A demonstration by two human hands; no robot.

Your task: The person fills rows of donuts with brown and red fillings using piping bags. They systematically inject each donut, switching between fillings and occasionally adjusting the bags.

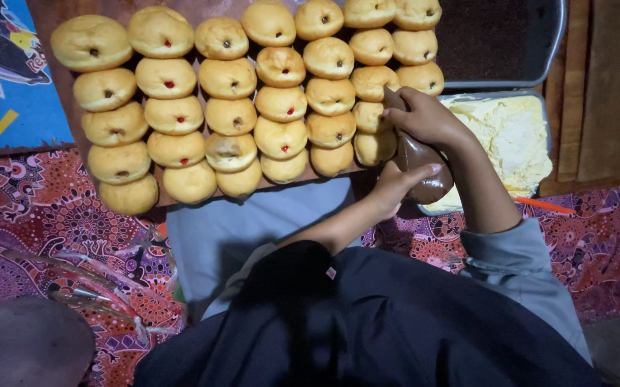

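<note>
A brown piping bag of chocolate filling, plump and glossy, lies tilted with its narrow tip up against a round golden bun in the rightmost row. That bun is pale yellow-brown, smooth, and packed touching its neighbours on the wooden board.

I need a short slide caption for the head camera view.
Both hands squeeze a brown piping bag against filled buns on a wooden board.

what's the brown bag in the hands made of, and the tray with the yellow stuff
The brown bag looks like thin, glossy, soft plastic: it bulges and shines where the left hand and right hand squeeze it. The tray looks like dull grey metal, judging by its thin, rounded rim.
</note>
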